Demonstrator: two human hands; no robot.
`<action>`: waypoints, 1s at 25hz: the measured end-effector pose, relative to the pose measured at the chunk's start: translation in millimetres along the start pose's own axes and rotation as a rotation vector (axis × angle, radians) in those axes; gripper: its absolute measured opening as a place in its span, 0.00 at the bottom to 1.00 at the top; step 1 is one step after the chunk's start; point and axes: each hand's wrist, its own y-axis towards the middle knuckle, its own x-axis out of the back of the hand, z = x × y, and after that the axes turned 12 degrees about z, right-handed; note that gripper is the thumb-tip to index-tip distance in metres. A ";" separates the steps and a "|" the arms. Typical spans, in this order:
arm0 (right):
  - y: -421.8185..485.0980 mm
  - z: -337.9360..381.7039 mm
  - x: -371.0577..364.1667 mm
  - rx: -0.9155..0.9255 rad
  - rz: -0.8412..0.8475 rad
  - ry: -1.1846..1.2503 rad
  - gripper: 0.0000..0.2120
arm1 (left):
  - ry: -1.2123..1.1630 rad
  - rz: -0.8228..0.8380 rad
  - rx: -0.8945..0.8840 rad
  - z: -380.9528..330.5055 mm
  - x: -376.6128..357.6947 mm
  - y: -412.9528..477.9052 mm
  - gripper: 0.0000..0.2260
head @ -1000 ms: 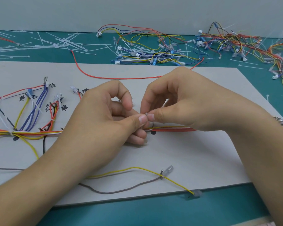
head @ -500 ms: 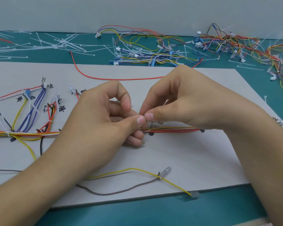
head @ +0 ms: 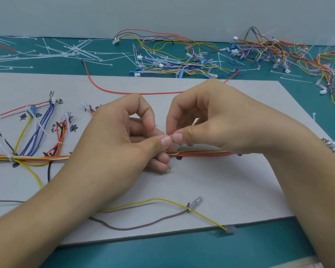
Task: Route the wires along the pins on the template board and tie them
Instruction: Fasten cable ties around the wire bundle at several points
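A grey template board (head: 211, 182) lies flat on the teal table. A bundle of red, yellow and white wires (head: 201, 152) runs left to right across its middle. My left hand (head: 124, 140) and my right hand (head: 217, 120) meet above the bundle, thumbs and forefingers pinching a thin white cable tie (head: 170, 135) looped round the wires. The tie's tail shows faintly under my right palm. Further left the bundle (head: 37, 158) is bound by a white tie, with blue, yellow, red and black branches fanning up to labelled pins.
A loose yellow wire (head: 162, 200) and a grey wire (head: 143, 225) cross the board's near edge. A red wire (head: 135, 93) curves over the far edge. Spare white cable ties (head: 66, 53) lie back left; heaps of coloured wires (head: 182, 60) lie back centre and right.
Both hands stay pinched together at the same spot over the bundle; only tiny finger shifts show. The wires have not moved.
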 end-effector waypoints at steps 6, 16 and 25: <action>-0.8 -1.8 0.5 0.001 0.047 -0.008 0.04 | 0.013 0.017 -0.006 -1.5 -0.2 -0.1 0.15; -0.3 2.5 0.8 -0.018 -0.039 -0.006 0.05 | 0.015 0.012 -0.012 0.5 1.2 1.0 0.14; -2.5 5.5 1.3 -0.045 -0.023 0.008 0.07 | 0.016 0.030 -0.015 2.7 2.2 2.3 0.15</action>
